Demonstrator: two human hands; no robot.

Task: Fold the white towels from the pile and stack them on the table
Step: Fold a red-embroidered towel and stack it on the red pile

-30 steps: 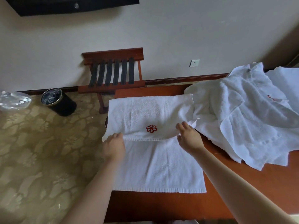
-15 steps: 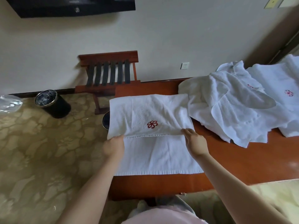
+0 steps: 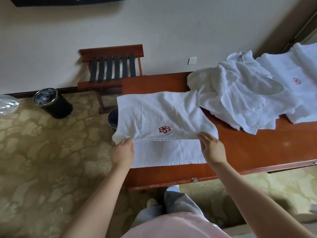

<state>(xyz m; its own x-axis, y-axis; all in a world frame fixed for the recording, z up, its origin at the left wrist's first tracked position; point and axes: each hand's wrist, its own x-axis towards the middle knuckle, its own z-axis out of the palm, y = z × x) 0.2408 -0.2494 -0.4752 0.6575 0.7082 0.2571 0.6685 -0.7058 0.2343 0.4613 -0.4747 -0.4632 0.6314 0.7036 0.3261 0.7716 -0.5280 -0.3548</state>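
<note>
"White terry on the worktop. Take it left to right," says the note-taker.

"Floor side: black bin (image 3: 53, 103), slatted luggage rack (image 3: 111, 69) by the wall. Then the left grip (image 3: 122, 152), a bare hand, pinching the near-left corner of the turned-over flap of the towel (image 3: 159, 115). Red flower mark (image 3: 164, 129) faces up on the flap. Right grip (image 3: 212, 149) pinches the flap's other corner. Towel lies on the left end of the worktop (image 3: 257, 152), its left edge hanging off."

"Further right?"

"Loose pile (image 3: 240, 100), meeting the towel's far-right corner. Beyond it a flatter towel (image 3: 295, 86) at the frame edge. No finished stack that I can see."

"Step?"

"First fold, I'd judge. The flap sits short of the near hem, with a strip of the lower layer showing. Next move wants both corners drawn evenly to that hem, edges matched, then pressed flat before folding across."
</note>
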